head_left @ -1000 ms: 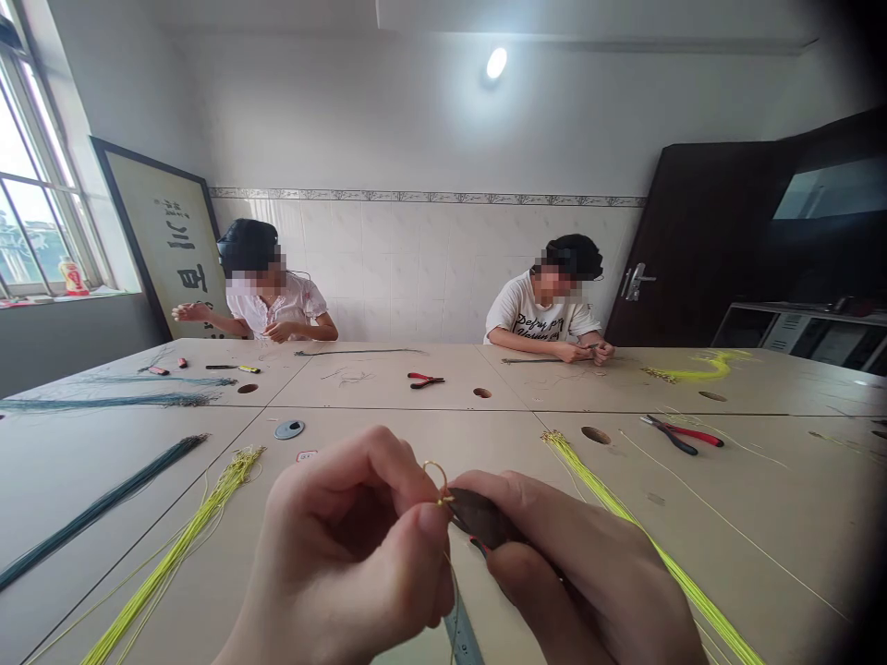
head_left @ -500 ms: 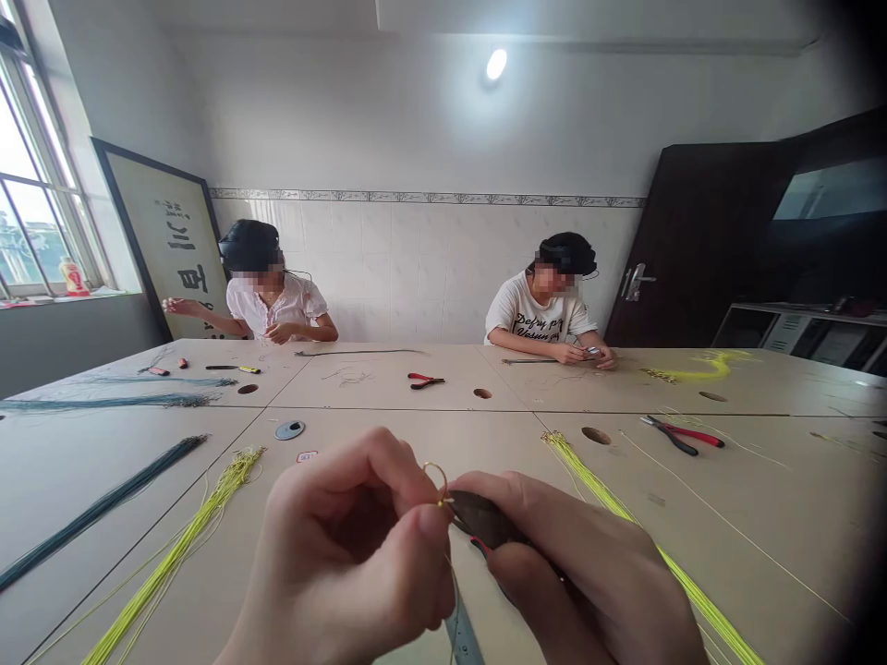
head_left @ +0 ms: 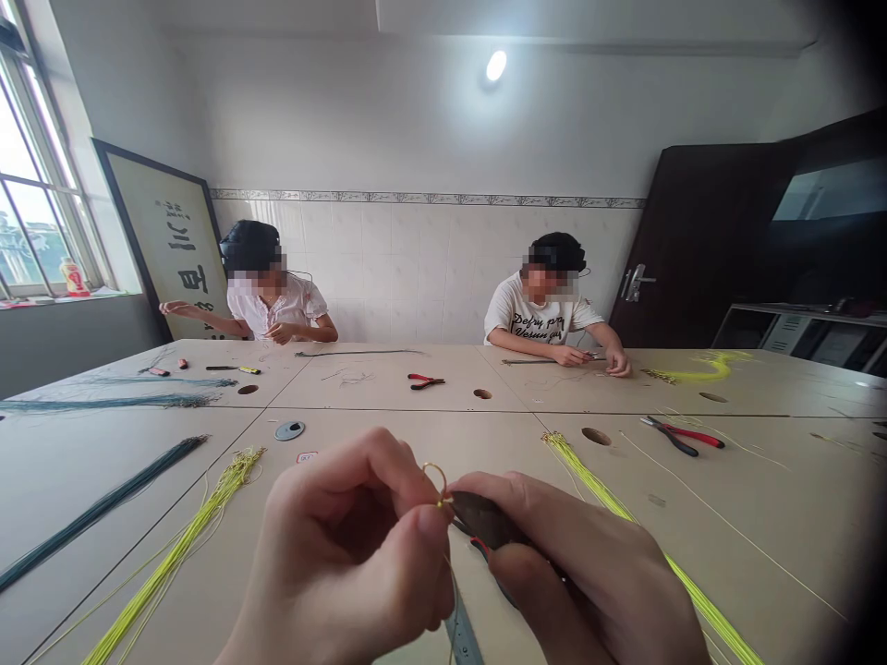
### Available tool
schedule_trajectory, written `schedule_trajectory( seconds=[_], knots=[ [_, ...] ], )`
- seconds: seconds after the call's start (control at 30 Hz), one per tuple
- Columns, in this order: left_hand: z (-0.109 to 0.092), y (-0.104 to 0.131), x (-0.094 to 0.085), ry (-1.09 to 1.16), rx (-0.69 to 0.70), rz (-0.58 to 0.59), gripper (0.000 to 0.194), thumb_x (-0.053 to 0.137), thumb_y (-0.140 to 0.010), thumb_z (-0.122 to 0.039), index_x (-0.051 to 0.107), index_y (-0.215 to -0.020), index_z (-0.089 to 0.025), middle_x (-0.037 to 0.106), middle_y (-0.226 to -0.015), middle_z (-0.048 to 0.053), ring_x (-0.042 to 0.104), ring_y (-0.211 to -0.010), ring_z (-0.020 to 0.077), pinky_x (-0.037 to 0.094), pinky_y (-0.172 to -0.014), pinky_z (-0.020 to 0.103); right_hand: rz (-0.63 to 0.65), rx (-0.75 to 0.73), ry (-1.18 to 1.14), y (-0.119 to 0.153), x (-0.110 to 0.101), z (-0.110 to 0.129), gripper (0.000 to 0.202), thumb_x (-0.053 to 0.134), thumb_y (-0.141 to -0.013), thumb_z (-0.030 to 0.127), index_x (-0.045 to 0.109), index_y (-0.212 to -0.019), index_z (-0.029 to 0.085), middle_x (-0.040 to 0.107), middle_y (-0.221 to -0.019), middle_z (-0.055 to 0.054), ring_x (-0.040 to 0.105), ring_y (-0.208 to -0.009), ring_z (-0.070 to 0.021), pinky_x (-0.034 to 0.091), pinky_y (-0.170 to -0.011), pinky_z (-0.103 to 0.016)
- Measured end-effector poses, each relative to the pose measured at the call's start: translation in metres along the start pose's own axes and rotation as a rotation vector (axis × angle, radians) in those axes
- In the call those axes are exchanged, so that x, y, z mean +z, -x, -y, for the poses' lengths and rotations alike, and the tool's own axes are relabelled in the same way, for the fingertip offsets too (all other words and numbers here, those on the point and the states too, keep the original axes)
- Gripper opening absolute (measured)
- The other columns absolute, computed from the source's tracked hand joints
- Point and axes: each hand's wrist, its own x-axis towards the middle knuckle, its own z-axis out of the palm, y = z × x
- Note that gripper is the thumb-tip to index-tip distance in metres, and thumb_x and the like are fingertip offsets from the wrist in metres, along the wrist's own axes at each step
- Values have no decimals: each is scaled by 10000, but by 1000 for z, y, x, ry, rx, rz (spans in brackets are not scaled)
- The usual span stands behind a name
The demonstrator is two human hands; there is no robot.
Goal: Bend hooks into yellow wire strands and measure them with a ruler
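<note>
Thumb and forefinger of my left hand (head_left: 367,545) pinch a thin yellow cord (head_left: 436,473), whose end forms a small loop with a knot at its base. The cord's tail hangs below my fingers. My right hand (head_left: 589,563) is closed on a dark brown, pointed tool (head_left: 489,519); its tip meets the cord at the knot, and my fingers cover the rest, so I cannot tell its exact kind. Under my hands lie a steel ruler (head_left: 463,633) and a red-and-black handle (head_left: 479,547), both partly hidden.
Yellow cord bundles lie left (head_left: 190,540) and right (head_left: 613,503), with a dark teal bundle (head_left: 103,508) farther left. Pliers (head_left: 683,434) rest at right, others (head_left: 424,380) farther back. The table has cable holes (head_left: 596,435). Two people (head_left: 277,300) (head_left: 544,305) sit opposite.
My hands, the cord and the tool stay nearly still. The person opposite on the right has leaned slightly left and moved one hand outward to the right on the table.
</note>
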Motion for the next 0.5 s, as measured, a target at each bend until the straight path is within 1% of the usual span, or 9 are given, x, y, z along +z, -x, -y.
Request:
schedule_trajectory(
  seconds=[0.2,0.43,0.5],
  knots=[
    [0,1,0,8,-3,5,211,604,-795,-232,506,-615,-179,588,-476,-25,523,-404,73,430,-416,154,-13,-84,-17,0,1,-3,144,456,-898,261,582,-946,212,605,-681,15,546,-551,-96,423,-474,-154],
    [1,1,-1,-25,-1,20,219,586,-797,-222,492,-604,-180,566,-464,-26,500,-402,76,423,-422,168,-58,-92,44,-1,1,-1,142,469,-895,300,585,-934,229,618,-674,24,574,-539,-96,456,-515,-166],
    [1,2,-2,-42,-5,35,217,579,-799,-230,488,-609,-179,544,-463,-31,487,-408,73,411,-425,167,-46,-92,43,-1,1,0,156,454,-902,303,586,-927,221,621,-672,14,572,-541,-107,453,-510,-177]
  ],
)
